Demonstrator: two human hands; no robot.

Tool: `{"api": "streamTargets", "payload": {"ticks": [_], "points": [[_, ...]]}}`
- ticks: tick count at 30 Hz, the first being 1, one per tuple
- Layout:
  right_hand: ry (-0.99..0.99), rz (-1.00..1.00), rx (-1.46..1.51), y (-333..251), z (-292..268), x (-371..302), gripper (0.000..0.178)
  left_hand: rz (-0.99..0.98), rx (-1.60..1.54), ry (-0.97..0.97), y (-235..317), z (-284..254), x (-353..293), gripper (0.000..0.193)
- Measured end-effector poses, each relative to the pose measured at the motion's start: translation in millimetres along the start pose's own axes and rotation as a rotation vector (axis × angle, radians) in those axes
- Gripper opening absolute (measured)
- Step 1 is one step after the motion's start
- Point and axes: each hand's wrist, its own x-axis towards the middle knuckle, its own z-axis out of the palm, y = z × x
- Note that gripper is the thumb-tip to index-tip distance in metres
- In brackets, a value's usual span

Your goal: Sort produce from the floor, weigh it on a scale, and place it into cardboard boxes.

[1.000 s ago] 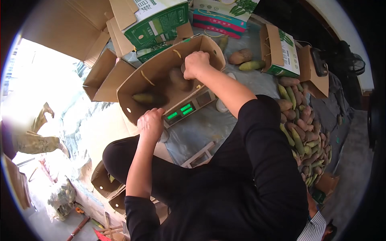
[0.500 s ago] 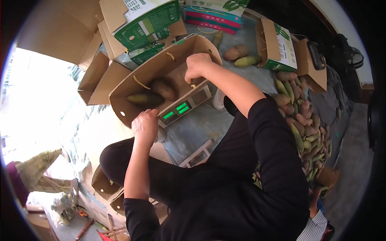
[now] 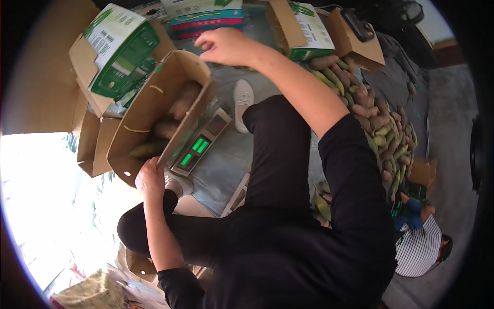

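Cardboard box (image 3: 135,110) stands left, scale (image 3: 218,123) along its right edge; left hand (image 3: 150,181) pinches its near rim, right hand (image 3: 229,47) half-curled past its far end, bare sheet (image 3: 206,186) right.

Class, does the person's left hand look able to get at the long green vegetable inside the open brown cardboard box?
Probably yes: the bare left hand is at the rim of the open brown cardboard box, near the long green vegetable, and nothing covers the opening there.
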Motion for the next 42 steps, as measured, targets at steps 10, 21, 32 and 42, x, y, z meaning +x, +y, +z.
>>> {"api": "streamTargets", "payload": {"ticks": [10,21,32,42], "points": [[0.067,0.505,-0.345,218,24,-288,0.026,0.067,-0.069,0.035,-7,5,2,0.020],[-0.018,1.325,-0.095,217,108,-444,0.047,0.124,-0.157,0.064,-22,24,8,0.022],[0.440,1.476,0.028,260,100,-364,0.081,0.036,-0.195,0.004,-24,22,12,0.023],[0.569,1.464,0.203,303,113,-349,0.086,-0.002,-0.127,0.049,-19,20,11,0.021]]}}
